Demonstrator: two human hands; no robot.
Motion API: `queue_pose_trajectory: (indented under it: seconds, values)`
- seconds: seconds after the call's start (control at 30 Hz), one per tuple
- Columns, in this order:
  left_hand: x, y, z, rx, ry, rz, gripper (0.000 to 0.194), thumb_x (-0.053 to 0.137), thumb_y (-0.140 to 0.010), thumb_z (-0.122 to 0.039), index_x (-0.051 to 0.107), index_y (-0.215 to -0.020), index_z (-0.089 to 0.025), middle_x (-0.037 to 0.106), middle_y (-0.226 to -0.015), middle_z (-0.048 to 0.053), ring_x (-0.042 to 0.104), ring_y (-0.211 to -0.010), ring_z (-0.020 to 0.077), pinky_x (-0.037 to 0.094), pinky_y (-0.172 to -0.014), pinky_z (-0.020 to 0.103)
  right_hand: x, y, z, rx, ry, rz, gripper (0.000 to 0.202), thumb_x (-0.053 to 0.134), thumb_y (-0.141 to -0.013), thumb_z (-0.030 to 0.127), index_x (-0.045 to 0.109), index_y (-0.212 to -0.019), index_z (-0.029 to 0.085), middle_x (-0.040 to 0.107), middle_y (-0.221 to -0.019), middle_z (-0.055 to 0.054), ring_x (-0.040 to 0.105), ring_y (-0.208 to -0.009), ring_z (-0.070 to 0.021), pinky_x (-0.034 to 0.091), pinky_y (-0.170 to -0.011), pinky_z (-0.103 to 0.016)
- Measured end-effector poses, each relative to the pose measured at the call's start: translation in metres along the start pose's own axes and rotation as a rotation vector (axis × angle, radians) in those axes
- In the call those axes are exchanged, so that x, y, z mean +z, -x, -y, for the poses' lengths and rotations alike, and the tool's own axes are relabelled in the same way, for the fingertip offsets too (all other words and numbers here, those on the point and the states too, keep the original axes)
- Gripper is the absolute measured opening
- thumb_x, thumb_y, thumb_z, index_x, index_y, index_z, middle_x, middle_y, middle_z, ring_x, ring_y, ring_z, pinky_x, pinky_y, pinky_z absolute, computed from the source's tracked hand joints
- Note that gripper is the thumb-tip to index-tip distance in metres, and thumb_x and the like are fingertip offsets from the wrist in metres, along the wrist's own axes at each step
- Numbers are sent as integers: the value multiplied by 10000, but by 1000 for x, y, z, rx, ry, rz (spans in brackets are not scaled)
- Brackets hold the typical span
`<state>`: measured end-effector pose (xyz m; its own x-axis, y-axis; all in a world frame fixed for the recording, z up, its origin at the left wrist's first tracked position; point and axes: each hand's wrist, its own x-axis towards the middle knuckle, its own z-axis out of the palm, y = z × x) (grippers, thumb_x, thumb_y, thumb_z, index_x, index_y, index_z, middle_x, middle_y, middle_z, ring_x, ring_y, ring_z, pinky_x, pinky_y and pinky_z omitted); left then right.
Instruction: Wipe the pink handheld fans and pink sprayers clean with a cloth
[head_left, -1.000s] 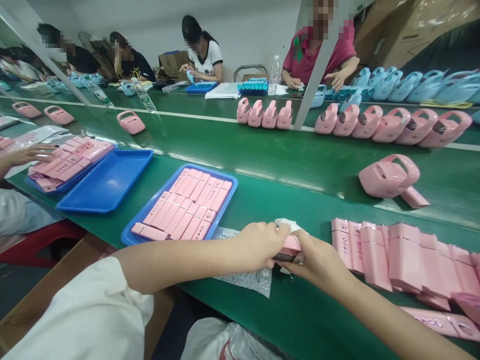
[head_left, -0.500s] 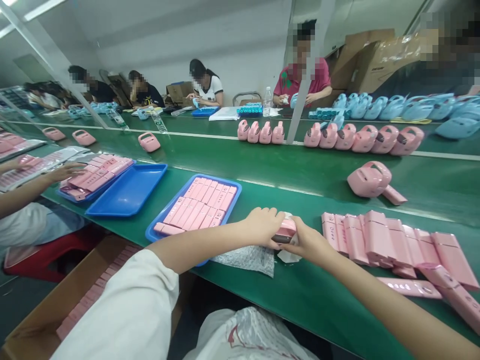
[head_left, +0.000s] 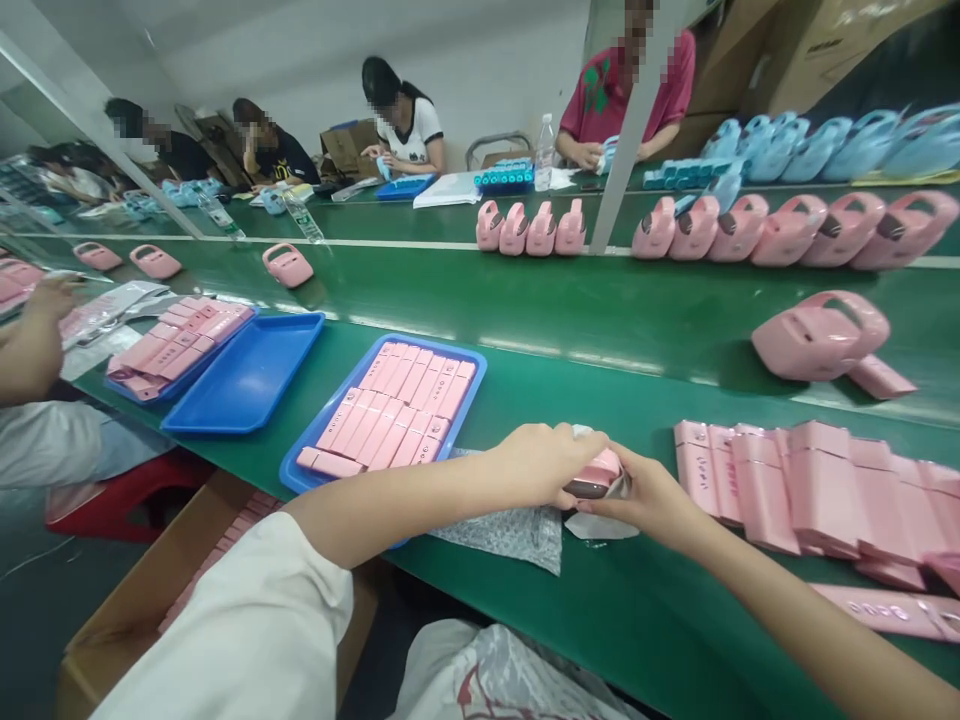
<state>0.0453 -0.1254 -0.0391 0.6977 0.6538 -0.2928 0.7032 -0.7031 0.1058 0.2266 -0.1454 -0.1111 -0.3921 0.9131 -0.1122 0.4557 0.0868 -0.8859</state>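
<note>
My left hand (head_left: pixel 541 465) and my right hand (head_left: pixel 651 492) meet over the green table, both closed round a small pink device (head_left: pixel 602 468) with a dark panel on its near side. Fingers hide much of it. A whitish cloth or tissue (head_left: pixel 604 526) shows below my right hand, and bits of the same white stuff peek out around the device. Under my left forearm lies a crinkled clear plastic sheet (head_left: pixel 517 540). To the right of my right hand is a heap of pink rectangular parts (head_left: pixel 821 485).
A blue tray (head_left: pixel 480 378) of pink parts stands left of my hands, beside another blue tray (head_left: pixel 244 375). Pink handled devices (head_left: pixel 776 232) line the far ledge; one pink device (head_left: pixel 817 335) sits nearer. At far left is a co-worker's arm (head_left: pixel 30 345).
The view has shifted, so the table items sit differently in frame. Both hands keep hold of the pink device. The co-worker's hand at left has moved away from the tray of pink parts.
</note>
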Motion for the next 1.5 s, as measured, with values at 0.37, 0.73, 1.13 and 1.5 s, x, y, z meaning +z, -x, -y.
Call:
queue_pose_trajectory:
  seconds: [0.37, 0.73, 1.13, 1.5]
  values:
    - [-9, -1, 2, -11, 22, 52, 800, 696, -731, -514, 354, -1361, -160, 603, -1078, 123, 653, -867, 290, 452, -628, 299, -1, -2, 5, -17, 36, 9, 619, 740, -609, 505, 593, -1111, 175, 701, -1071, -84, 645, -970, -310, 518, -799, -391]
    - [5, 33, 17, -88, 336, -57, 1029, 737, -666, -476, 189, -1494, -204, 402, -1471, 157, 440, -1318, 327, 420, -1004, 415, 16, 11, -9, -109, 69, -119, 820, 673, -655, 521, 422, -1342, 151, 579, -1313, -147, 550, -1203, -339, 436, -1006, -476]
    - [22, 44, 20, -198, 465, -139, 1000, 736, -627, -534, 269, -1449, -206, 619, -1251, 113, 620, -1101, 309, 481, -861, 363, 34, 1, -4, -130, 45, -230, 832, 700, -642, 454, 385, -1354, 161, 626, -1176, -127, 626, -1050, -294, 507, -864, -415]
    - [23, 30, 40, -157, 463, -110, 876, 747, -611, -557, 370, -1324, -215, 654, -1137, 81, 641, -1015, 288, 471, -778, 323, 33, -6, -5, -63, 65, -267, 815, 679, -678, 491, 369, -1381, 222, 652, -1131, -95, 642, -1003, -291, 512, -810, -401]
